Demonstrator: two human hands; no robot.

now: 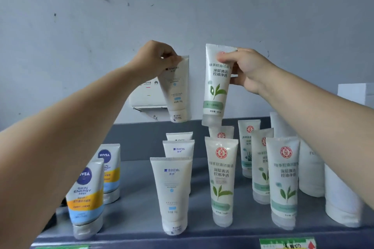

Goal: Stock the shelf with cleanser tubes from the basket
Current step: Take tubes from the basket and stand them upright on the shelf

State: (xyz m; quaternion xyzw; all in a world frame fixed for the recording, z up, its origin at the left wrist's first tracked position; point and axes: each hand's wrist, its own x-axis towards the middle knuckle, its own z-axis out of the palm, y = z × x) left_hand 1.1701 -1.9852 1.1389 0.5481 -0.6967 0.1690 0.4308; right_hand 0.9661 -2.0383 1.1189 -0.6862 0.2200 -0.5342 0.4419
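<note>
We see two bare forearms reaching in from the lower corners, no sleeves, watch or rings, the left hand (155, 57) and right hand (250, 68) ungloved.

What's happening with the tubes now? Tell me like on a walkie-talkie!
Left grip pinching white tube. Right grip holding green-leaf tube. Both above shelf rows. Nothing blocking.
</note>
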